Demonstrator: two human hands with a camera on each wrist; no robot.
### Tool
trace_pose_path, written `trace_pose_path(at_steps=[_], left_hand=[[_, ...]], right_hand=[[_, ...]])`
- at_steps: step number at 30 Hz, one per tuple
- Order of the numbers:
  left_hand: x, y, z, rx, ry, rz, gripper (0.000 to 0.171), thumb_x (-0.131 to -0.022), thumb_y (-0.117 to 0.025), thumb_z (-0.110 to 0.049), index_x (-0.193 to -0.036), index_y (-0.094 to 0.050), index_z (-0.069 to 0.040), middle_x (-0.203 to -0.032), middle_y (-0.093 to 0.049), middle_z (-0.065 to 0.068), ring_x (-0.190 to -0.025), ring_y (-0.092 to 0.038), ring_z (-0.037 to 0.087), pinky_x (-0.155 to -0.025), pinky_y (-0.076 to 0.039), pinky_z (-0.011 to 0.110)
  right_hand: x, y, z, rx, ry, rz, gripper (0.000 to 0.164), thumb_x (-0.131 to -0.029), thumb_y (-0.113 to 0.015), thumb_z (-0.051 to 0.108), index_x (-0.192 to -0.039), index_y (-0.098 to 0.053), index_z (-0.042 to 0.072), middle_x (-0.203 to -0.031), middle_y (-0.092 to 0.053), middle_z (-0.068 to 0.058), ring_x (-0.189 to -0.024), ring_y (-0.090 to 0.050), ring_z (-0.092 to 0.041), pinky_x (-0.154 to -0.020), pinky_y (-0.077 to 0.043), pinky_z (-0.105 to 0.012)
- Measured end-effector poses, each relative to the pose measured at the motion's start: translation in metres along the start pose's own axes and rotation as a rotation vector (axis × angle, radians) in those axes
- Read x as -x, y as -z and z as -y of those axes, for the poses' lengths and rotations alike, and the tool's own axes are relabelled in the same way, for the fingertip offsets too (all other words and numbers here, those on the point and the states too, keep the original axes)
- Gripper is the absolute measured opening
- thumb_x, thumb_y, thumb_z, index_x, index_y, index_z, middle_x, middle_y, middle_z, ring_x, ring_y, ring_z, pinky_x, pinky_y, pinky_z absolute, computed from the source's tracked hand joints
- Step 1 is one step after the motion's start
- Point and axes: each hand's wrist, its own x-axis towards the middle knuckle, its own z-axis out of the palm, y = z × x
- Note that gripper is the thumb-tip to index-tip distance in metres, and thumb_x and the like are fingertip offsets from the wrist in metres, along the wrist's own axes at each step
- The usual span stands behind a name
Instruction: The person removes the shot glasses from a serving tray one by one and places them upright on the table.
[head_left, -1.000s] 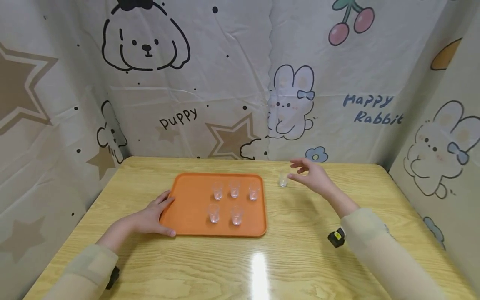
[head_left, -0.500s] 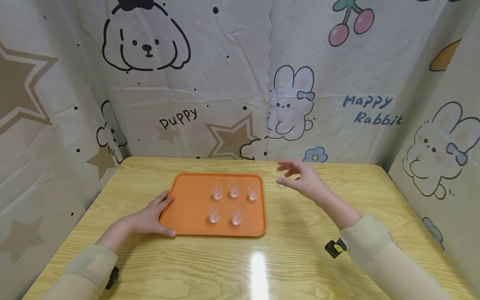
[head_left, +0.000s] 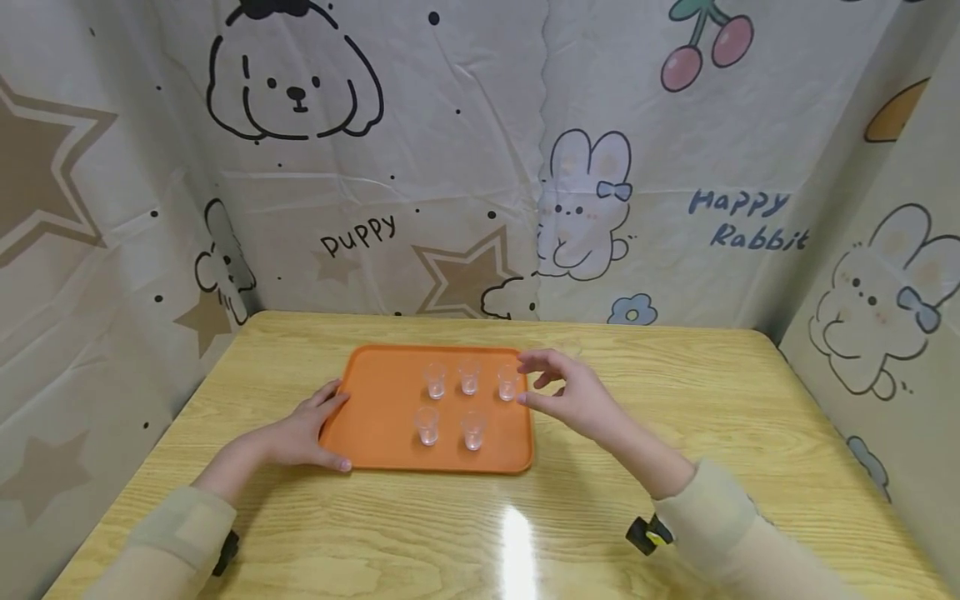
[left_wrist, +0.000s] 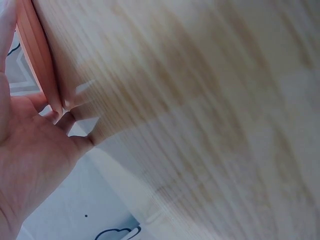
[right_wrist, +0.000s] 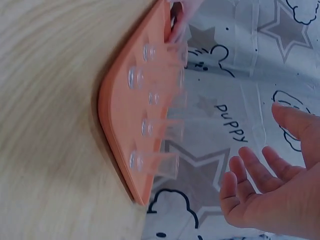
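Note:
My left hand (head_left: pixel 302 435) holds the left end of an orange tray (head_left: pixel 375 408), thumb at its front edge and fingers on the left rim. In the left wrist view those fingers meet the tray's edge (left_wrist: pixel 37 55). Several small clear cups stand upright on the tray, among them a front one (head_left: pixel 472 433) and the back right one (head_left: pixel 507 385). Over the right rim hovers my right hand (head_left: pixel 568 398), thumb and fingers parted beside that back right cup. The right wrist view shows the right hand (right_wrist: pixel 280 192) holding nothing, apart from the cups.
The tray lies on a light wooden table (head_left: pixel 420 533). Behind and at both sides hangs a printed cloth (head_left: pixel 450 167), close to the table's back edge. A black wrist device (head_left: pixel 647 533) sits at the right sleeve.
My right hand has moved left and toward me, from the single cup on the table to the tray's right rim. That cup is now behind the hand, mostly hidden. The left hand has stayed put.

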Motion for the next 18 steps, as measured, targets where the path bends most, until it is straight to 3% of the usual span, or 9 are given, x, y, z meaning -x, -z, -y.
trace_pose_path(at_steps=[7,11,18], left_hand=[[0.0,0.001,-0.001,0.003,0.003,0.005,0.114,-0.07,-0.079,-0.049,-0.149,-0.016,0.004,-0.156,0.004,0.022,-0.139,-0.003,0.049,-0.104,-0.019,0.066],[0.0,0.001,-0.001,-0.002,0.0,0.003,0.113,-0.071,-0.079,-0.049,-0.149,-0.016,0.004,-0.156,0.004,0.023,-0.139,-0.003,0.049,-0.103,-0.02,0.067],[0.001,0.001,-0.002,0.001,0.0,0.004,0.113,-0.071,-0.079,-0.048,-0.149,-0.017,0.004,-0.155,0.004,0.024,-0.138,-0.004,0.05,-0.103,-0.02,0.067]], right_hand=[[0.005,-0.026,-0.002,-0.05,0.01,0.038,0.051,-0.082,-0.075,0.017,-0.128,-0.055,0.013,-0.118,-0.063,-0.005,-0.098,-0.058,-0.029,-0.07,-0.05,-0.029],[0.005,-0.041,-0.007,-0.037,0.013,0.075,0.055,-0.082,-0.075,0.017,-0.131,-0.052,0.011,-0.121,-0.061,-0.011,-0.097,-0.058,-0.029,-0.07,-0.049,-0.028],[0.002,-0.064,-0.015,-0.025,-0.012,0.165,0.061,-0.081,-0.075,0.018,-0.136,-0.049,0.012,-0.125,-0.058,-0.015,-0.098,-0.057,-0.027,-0.079,-0.048,-0.039]])
